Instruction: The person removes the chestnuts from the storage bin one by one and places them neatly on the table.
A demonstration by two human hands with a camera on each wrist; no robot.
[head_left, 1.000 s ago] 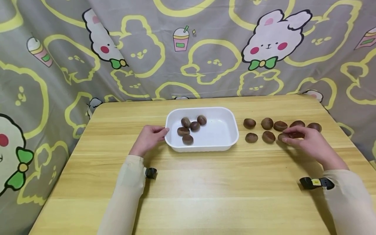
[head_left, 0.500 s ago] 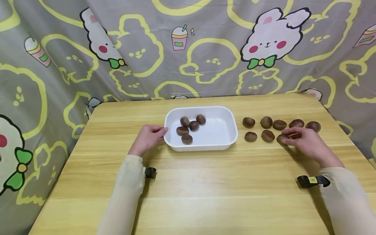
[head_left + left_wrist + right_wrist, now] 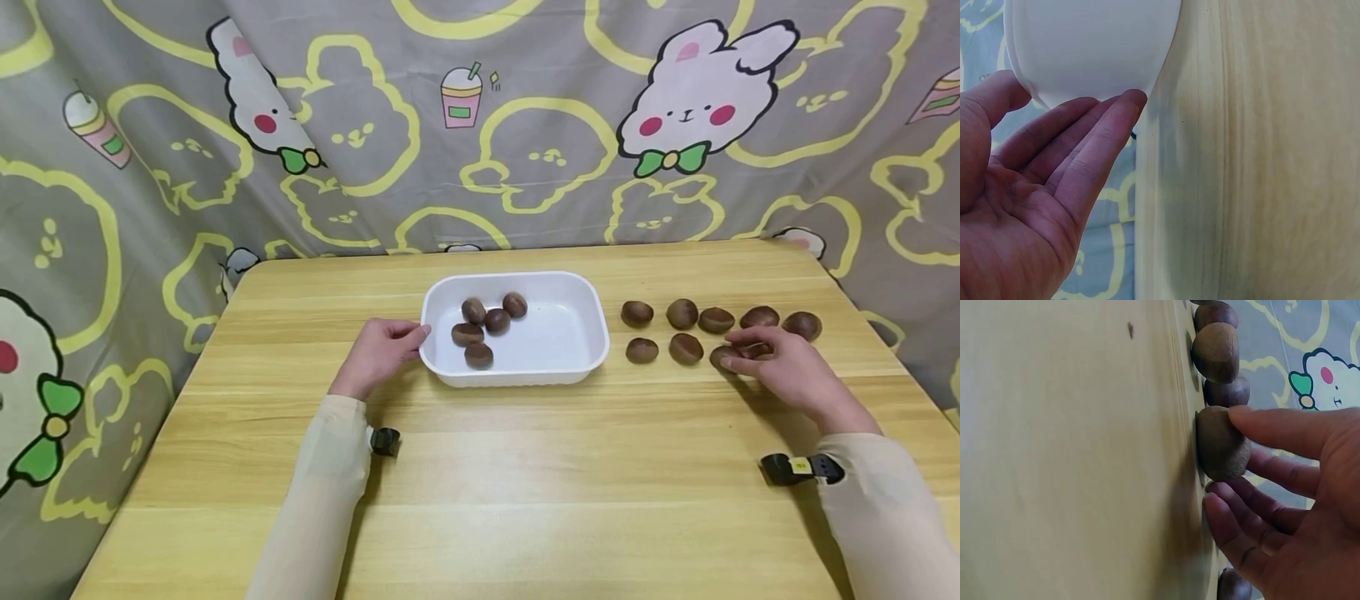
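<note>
In the head view, a white plastic tray [image 3: 517, 379] stands near the back of the wooden table with several chestnuts [image 3: 478, 356] in its left part. My left hand [image 3: 378, 354] holds the tray's left end, thumb at the rim and fingertips against the outer wall, as the left wrist view shows. To the right of the tray my right hand [image 3: 798, 371] pinches a chestnut [image 3: 1219, 447] of the front row between thumb and fingers, low at the tabletop. The fingers partly hide another chestnut [image 3: 759, 351] behind them.
Several more chestnuts [image 3: 682, 314] lie in two rough rows right of the tray, the back row reaching farther right. A patterned grey curtain [image 3: 555, 192] hangs along the table's back edge. The wooden table [image 3: 517, 500] extends toward the front.
My right wrist has shifted slightly left, with the fingers staying at the same chestnut. The left hand, the tray and the chestnuts in it show no visible movement.
</note>
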